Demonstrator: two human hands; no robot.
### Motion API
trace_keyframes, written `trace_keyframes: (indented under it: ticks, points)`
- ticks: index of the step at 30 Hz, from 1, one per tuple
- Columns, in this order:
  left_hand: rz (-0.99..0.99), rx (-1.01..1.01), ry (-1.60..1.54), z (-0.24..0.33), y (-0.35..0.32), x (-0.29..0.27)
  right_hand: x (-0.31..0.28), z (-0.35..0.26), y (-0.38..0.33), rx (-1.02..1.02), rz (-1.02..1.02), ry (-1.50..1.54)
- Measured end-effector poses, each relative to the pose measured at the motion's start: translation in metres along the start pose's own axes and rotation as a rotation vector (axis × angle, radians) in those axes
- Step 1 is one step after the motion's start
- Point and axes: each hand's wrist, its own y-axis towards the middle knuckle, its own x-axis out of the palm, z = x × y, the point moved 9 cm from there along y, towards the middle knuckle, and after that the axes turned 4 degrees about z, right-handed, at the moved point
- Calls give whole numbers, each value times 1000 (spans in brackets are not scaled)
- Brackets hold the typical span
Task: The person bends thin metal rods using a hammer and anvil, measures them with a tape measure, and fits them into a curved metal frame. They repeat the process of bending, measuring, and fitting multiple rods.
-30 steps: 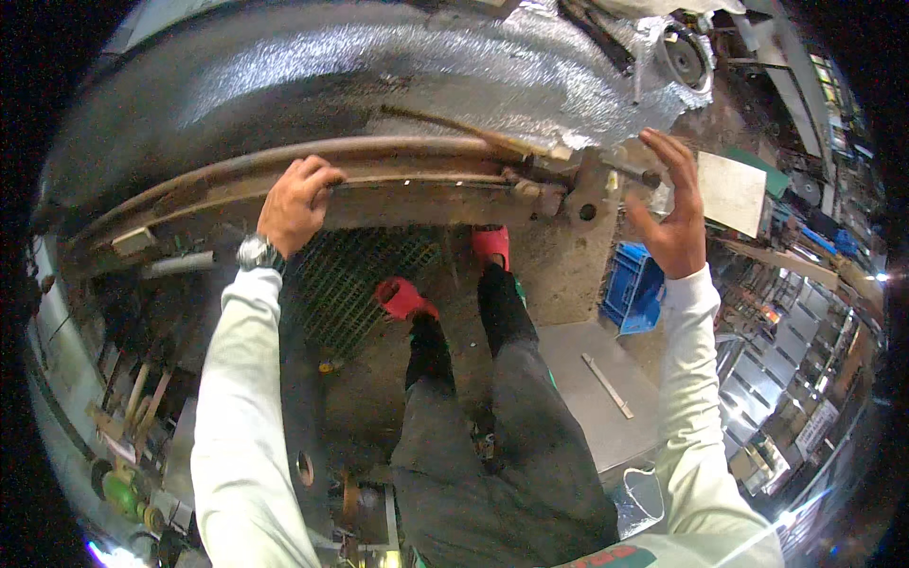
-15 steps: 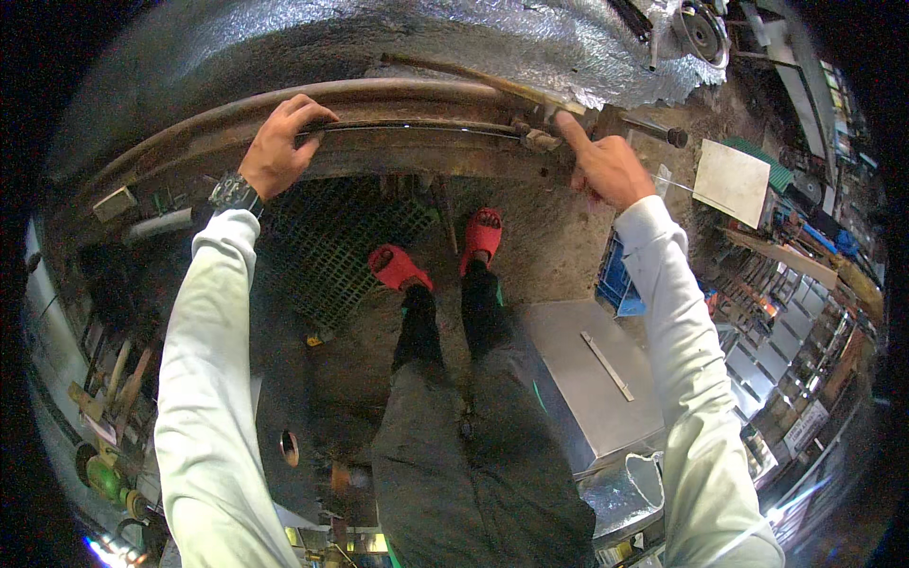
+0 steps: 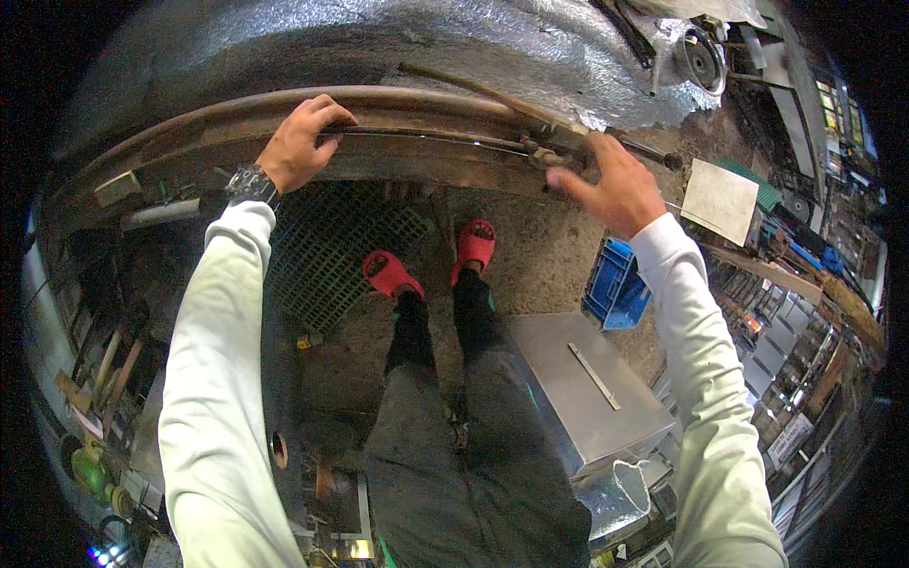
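Observation:
At the far left, my left hand (image 3: 305, 144) is closed on the end of a thin dark metal rod (image 3: 426, 135). That rod lies along a rusty steel beam (image 3: 237, 118) and reaches a small rusty clamp-like fitting (image 3: 542, 154) on the right. My right hand (image 3: 620, 187) is beside the fitting, thumb and fingers apart, holding nothing that I can see. Its fingertips are near the right end of a long narrow wooden bar (image 3: 473, 87), which slants across the beam's far edge. Whether they touch it cannot be made out.
Crinkled silver foil sheeting (image 3: 331, 43) covers the area behind the beam. A green-black grating (image 3: 331, 251) lies on the floor near my red sandals. To the right are a blue crate (image 3: 615, 284), a metal box (image 3: 587, 379) and a pale board (image 3: 720, 201).
My right hand has gone from pressing an extended index finger at the fitting to spread fingers beside it. My left hand keeps its hold on the rod. The whole view has shifted slightly.

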Motion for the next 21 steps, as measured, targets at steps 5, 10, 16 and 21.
trace_keyframes:
  ticks: [5,10,16,21]
  points:
    - [24,24,-11,0,3,0,20,12,-2,292,-438,120]
    - [25,7,-16,1,-1,0,-5,-12,6,34,-287,-16]
    - [155,15,138,5,-3,2,2,-23,6,-58,-153,-189]
    - [296,-110,128,8,1,5,14,11,13,222,-308,-100]
